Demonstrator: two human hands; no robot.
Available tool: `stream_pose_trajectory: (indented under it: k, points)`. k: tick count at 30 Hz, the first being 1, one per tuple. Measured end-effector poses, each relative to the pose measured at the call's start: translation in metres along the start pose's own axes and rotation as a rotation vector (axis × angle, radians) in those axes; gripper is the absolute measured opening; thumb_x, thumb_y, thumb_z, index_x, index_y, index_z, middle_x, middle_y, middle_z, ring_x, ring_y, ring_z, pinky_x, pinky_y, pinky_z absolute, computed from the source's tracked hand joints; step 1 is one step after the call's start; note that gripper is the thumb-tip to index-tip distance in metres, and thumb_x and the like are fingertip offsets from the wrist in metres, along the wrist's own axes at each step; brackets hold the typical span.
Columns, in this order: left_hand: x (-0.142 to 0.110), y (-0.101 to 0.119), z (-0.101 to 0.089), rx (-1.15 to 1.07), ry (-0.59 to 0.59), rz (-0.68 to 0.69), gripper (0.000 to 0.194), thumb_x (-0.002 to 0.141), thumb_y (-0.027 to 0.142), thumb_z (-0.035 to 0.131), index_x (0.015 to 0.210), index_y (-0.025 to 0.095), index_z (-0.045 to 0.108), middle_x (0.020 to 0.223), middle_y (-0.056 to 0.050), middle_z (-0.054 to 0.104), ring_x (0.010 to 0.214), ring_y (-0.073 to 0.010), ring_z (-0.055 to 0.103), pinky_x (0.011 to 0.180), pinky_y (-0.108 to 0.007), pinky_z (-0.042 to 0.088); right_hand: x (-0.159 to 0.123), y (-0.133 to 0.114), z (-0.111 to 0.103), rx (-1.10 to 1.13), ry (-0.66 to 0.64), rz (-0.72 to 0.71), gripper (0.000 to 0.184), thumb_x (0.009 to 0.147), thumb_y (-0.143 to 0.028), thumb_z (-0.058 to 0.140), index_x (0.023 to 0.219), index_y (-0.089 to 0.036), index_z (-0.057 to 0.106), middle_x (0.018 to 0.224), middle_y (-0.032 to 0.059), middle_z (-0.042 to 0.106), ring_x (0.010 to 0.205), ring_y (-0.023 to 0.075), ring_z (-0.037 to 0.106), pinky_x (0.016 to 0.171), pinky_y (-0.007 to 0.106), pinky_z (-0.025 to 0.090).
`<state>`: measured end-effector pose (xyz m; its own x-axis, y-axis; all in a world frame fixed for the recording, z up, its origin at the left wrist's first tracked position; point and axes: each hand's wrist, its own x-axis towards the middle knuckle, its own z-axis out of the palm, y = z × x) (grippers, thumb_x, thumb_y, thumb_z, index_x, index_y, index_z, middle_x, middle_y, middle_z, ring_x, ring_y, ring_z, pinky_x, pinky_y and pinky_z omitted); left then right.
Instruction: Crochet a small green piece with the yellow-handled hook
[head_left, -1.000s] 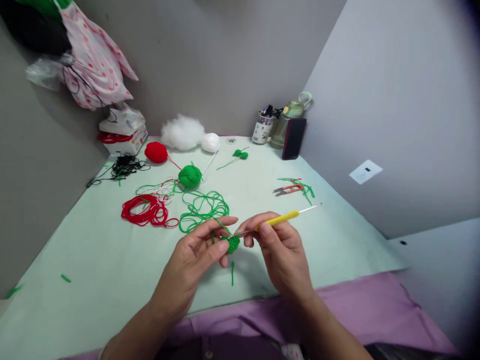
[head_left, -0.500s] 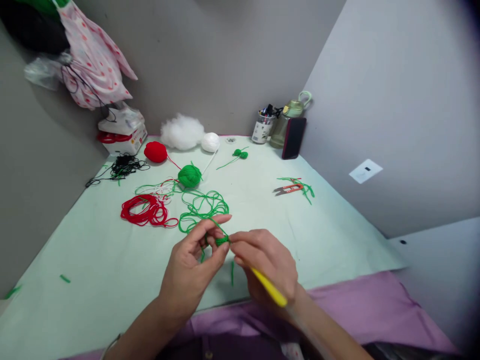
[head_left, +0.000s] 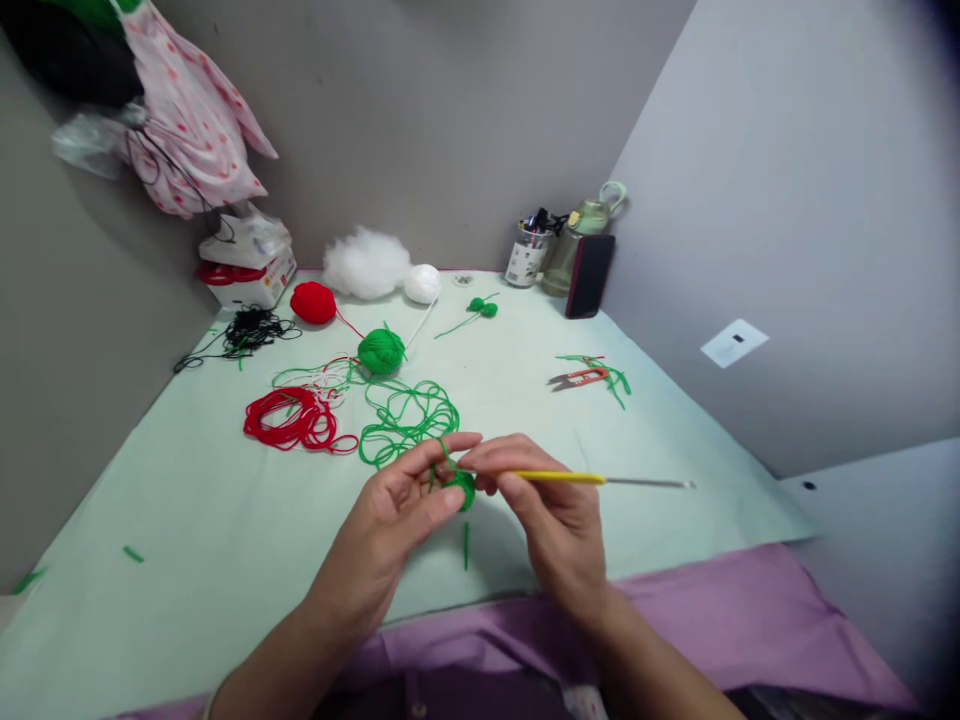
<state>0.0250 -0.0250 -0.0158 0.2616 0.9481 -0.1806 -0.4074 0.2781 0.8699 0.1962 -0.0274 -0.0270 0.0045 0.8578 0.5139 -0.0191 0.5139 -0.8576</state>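
Note:
Between the thumb and fingers of my left hand (head_left: 401, 510) is a small green crochet piece (head_left: 463, 489), with green yarn (head_left: 445, 452) running up over the index finger. My right hand (head_left: 555, 520) pinches a yellow-handled crochet hook (head_left: 566, 478), which lies almost level and points its bare metal shaft to the right. The right fingertips meet the top of the green piece; the hook's other end is hidden by the fingers. Just beyond the left hand lie loose loops of green yarn (head_left: 409, 415). A short green yarn scrap (head_left: 466, 546) rests below the piece.
A green yarn ball (head_left: 381, 352), a red yarn ball (head_left: 313, 302) and a white yarn ball (head_left: 422, 284) sit farther back. Coiled red yarn (head_left: 289, 420) lies left. Orange thread snips (head_left: 577, 379) lie right. A phone (head_left: 590, 277) leans against a bottle (head_left: 561, 262) at the back.
The hook has swung from slanting down toward me to lying level and pointing right. My right hand has turned with it, and more of the green piece shows.

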Motion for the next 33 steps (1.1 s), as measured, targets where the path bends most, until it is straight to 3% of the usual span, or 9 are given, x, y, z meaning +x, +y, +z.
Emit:
stream_pose_trajectory:
  k: [5,9,11,14,16,20,26,30,33]
  points:
    - [0.001,-0.004,0.005,-0.009,0.093,0.024,0.045,0.078,0.034,0.096,0.121,0.028,0.086,0.088,-0.001,0.066,0.084,-0.0157,0.057,0.082,-0.025,0.05,-0.01,0.004,-0.001,-0.301,-0.046,-0.198,0.03,0.104,-0.016,0.066,0.125,-0.032,0.081,0.108,0.0078,0.083,0.094,0.0224,0.078,0.08,0.038,0.066]
    - [0.004,0.001,0.004,-0.208,0.017,-0.145,0.043,0.075,0.034,0.098,0.116,0.024,0.088,0.082,0.003,0.061,0.057,-0.0038,0.034,0.065,-0.017,0.045,-0.012,0.006,-0.003,-0.39,-0.048,-0.325,0.037,0.102,-0.016,0.069,0.132,-0.035,0.079,0.111,0.0078,0.083,0.096,0.0242,0.078,0.081,0.039,0.067]
    - [0.005,0.003,0.001,-0.245,-0.002,-0.18,0.039,0.077,0.033,0.096,0.113,0.022,0.089,0.079,0.005,0.058,0.053,-0.0015,0.024,0.066,-0.017,0.046,-0.009,0.003,-0.004,-0.259,0.038,-0.233,0.032,0.104,-0.015,0.065,0.125,-0.032,0.081,0.103,0.0066,0.083,0.091,0.0215,0.076,0.078,0.036,0.065]
    - [0.003,0.004,0.0,-0.167,0.028,-0.108,0.039,0.079,0.031,0.095,0.117,0.026,0.088,0.087,0.001,0.064,0.061,-0.0038,0.04,0.068,-0.016,0.045,-0.002,-0.002,-0.003,-0.029,0.063,-0.043,0.023,0.107,-0.021,0.064,0.109,-0.03,0.084,0.094,0.0041,0.081,0.08,0.017,0.072,0.069,0.03,0.061]
    - [0.001,0.001,0.001,-0.061,0.035,-0.026,0.04,0.08,0.031,0.095,0.119,0.03,0.087,0.09,0.0,0.067,0.073,-0.0089,0.051,0.07,-0.018,0.046,0.001,-0.003,-0.002,0.042,0.022,0.008,0.019,0.106,-0.025,0.067,0.105,-0.029,0.085,0.095,0.0043,0.081,0.083,0.0176,0.073,0.071,0.031,0.061]
    - [0.0,-0.004,0.002,0.079,0.042,0.052,0.035,0.085,0.034,0.091,0.119,0.031,0.086,0.09,-0.001,0.067,0.078,-0.0136,0.053,0.073,-0.023,0.047,0.002,-0.001,-0.001,0.027,-0.005,0.034,0.016,0.104,-0.029,0.07,0.107,-0.029,0.086,0.099,0.0058,0.084,0.093,0.021,0.076,0.081,0.035,0.062]
    - [0.002,-0.002,0.002,-0.061,0.016,-0.036,0.059,0.081,0.03,0.091,0.138,0.028,0.077,0.096,-0.002,0.067,0.073,-0.0118,0.05,0.068,-0.024,0.045,0.0,0.001,-0.002,0.102,0.014,0.08,0.016,0.104,-0.032,0.071,0.103,-0.028,0.087,0.094,0.0046,0.082,0.078,0.0166,0.069,0.074,0.031,0.058]
    - [0.003,0.003,0.001,-0.242,-0.102,-0.161,0.05,0.075,0.026,0.088,0.124,0.018,0.083,0.083,0.0,0.063,0.057,-0.0061,0.03,0.06,-0.023,0.042,0.004,0.004,-0.005,0.332,0.116,0.295,0.02,0.098,-0.039,0.078,0.087,-0.024,0.085,0.085,0.0033,0.076,0.067,0.0139,0.063,0.065,0.028,0.054]
    - [0.002,0.001,0.0,-0.209,-0.114,-0.111,0.043,0.075,0.026,0.086,0.118,0.019,0.086,0.082,-0.001,0.062,0.063,-0.0095,0.042,0.061,-0.022,0.043,0.007,0.004,-0.006,0.469,0.088,0.41,0.022,0.096,-0.041,0.081,0.084,-0.023,0.084,0.081,0.0023,0.074,0.063,0.0122,0.06,0.062,0.026,0.051]
